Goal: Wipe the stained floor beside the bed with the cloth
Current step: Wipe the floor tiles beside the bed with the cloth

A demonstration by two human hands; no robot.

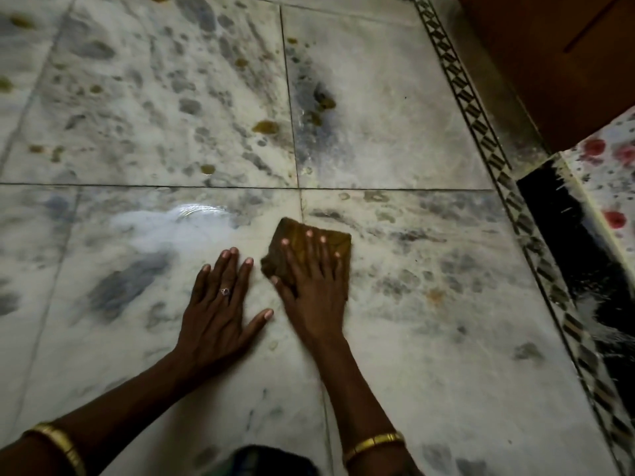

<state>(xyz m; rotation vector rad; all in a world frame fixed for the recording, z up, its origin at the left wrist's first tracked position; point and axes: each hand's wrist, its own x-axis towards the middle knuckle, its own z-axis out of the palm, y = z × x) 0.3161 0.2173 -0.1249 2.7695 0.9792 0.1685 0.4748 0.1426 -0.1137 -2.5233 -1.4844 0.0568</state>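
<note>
2 hands flat, fingers spread: right hand presses 1 cloth; left hand on floor.

- One view only, head-worn wide-angle camera; nothing shared with any other view.
- Looks steeply down and forward at the marble floor, from close above.
- Forearms enter from the bottom edge; left hand and right hand sit just below frame centre, so the camera is right behind them.
- Wide lens bends the tile joints and the patterned border strip, which runs diagonally down the right side.
- Bed edge clips the right margin; brown wooden furniture fills the top right corner.
</note>
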